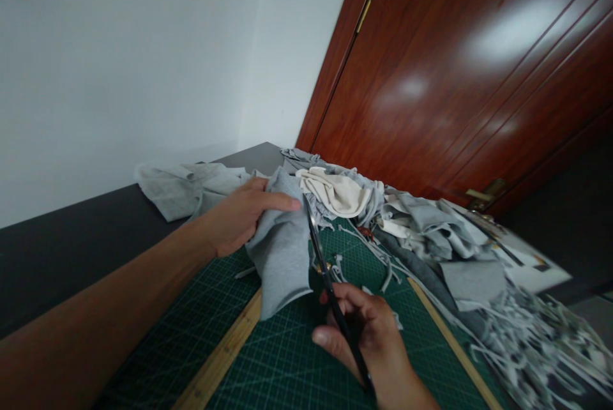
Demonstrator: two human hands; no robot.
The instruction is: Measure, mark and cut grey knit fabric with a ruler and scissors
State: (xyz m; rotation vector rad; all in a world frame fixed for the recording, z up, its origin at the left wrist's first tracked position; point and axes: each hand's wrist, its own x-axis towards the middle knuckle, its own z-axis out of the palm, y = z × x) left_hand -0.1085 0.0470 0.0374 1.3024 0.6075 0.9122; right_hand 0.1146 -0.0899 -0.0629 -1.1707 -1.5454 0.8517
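My left hand (pixel 246 212) grips a piece of light grey fabric (pixel 285 260), thumb on top along its upper part. The cloth hangs down with its lower end curling over the green cutting mat (pixel 272 349). In my right hand (pixel 380 340) is a pair of dark scissors (pixel 329 285), pointing up and away from me. The blades run along the right edge of the fabric, near my left thumb. Whether they touch the cloth is hard to make out.
Two wooden rulers (pixel 230 352) (pixel 450 340) lie on the mat. Crumpled grey cloth (pixel 431 225), a cream piece (pixel 335 191) and tangled strips (pixel 536 340) crowd the back and right. Flat grey pieces (pixel 179 186) lie back left. A white wall (pixel 134 65) and brown door (pixel 445 78) stand behind.
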